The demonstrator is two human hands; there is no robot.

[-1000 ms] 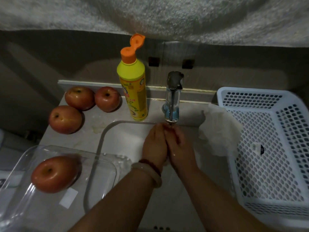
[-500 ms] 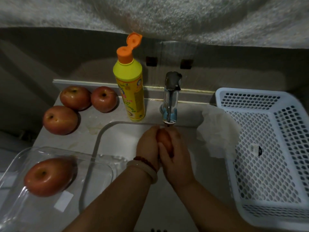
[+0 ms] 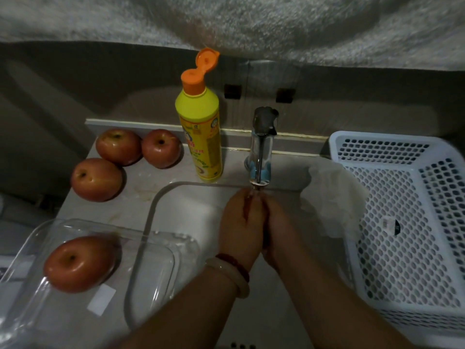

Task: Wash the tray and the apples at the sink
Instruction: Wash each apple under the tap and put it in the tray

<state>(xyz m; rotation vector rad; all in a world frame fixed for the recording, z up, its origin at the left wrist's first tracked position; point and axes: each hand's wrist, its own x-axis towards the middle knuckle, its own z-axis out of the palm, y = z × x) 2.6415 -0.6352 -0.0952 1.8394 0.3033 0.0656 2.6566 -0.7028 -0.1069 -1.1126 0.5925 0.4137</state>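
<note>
My left hand (image 3: pixel 239 227) and my right hand (image 3: pixel 279 230) are pressed together under the tap (image 3: pixel 261 147), clasping a red apple (image 3: pixel 247 210) of which only a thin strip shows between the palms. They are over the white sink (image 3: pixel 191 205). A clear glass tray (image 3: pixel 156 263) rests at the sink's left edge with one red apple (image 3: pixel 78 263) lying in it. Three more red apples sit on the counter at the back left: one (image 3: pixel 118 146), another (image 3: pixel 161 148), and the nearest one (image 3: pixel 97 178).
A yellow dish-soap bottle (image 3: pixel 201 137) with its orange cap flipped open stands left of the tap. A white perforated plastic basket (image 3: pixel 407 220) fills the right side, with a crumpled white plastic bag (image 3: pixel 334 197) against its left wall.
My hands have closed over the apple again and shifted slightly up toward the spout; half a second ago more of the apple showed between them.
</note>
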